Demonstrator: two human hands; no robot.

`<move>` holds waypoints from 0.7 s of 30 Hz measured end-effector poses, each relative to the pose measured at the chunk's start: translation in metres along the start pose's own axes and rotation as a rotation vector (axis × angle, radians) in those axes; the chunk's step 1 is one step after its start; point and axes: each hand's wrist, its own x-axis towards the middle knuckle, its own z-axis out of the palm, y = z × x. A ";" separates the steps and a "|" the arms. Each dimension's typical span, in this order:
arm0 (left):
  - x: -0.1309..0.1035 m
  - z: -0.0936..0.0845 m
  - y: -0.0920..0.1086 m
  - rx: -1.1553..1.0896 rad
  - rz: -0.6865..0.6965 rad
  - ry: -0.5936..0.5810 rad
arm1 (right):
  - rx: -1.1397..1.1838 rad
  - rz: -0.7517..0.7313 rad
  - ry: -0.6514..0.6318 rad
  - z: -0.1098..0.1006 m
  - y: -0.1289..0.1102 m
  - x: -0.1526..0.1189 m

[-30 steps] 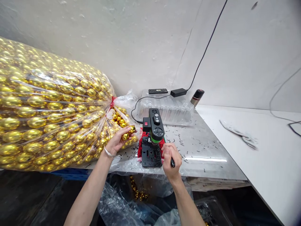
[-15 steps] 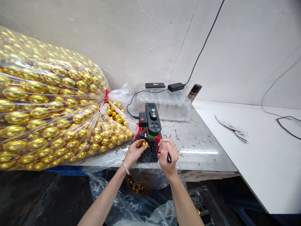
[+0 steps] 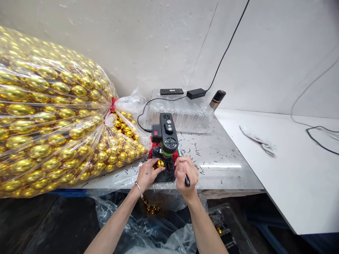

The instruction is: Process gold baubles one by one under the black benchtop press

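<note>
Between the thumb and fingers of my left hand (image 3: 148, 173) is a small gold ball (image 3: 160, 163), with a dark spot on its upper side. The ball is just in front of the head of a small black press-like machine (image 3: 169, 132), over its dark base (image 3: 167, 175). My right hand (image 3: 186, 174) is wrapped round a lever handle with a black end (image 3: 187, 181), at the right side of the machine. Red material (image 3: 176, 155) shows beside the base. Black bits are scattered over the metal tabletop (image 3: 225, 158).
A big clear bag of gold balls (image 3: 53, 116) fills the left side. Behind the machine stand a clear plastic box (image 3: 182, 116), a power adapter (image 3: 196, 93) and a bottle (image 3: 217, 100). A glove (image 3: 258, 141) lies right. Plastic sheeting (image 3: 119, 215) hangs at the front edge.
The whole view has shifted slightly. The gold ball in my left hand sits slightly further from the machine's head and more of it shows. My right hand still grips the lever.
</note>
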 end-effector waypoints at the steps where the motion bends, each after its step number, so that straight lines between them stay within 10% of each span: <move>1: 0.000 -0.002 -0.002 -0.006 -0.014 -0.006 | 0.002 0.001 0.001 0.000 0.000 0.000; 21: 0.017 -0.007 0.013 0.205 0.100 -0.170 | 0.022 0.013 0.007 0.001 0.004 -0.005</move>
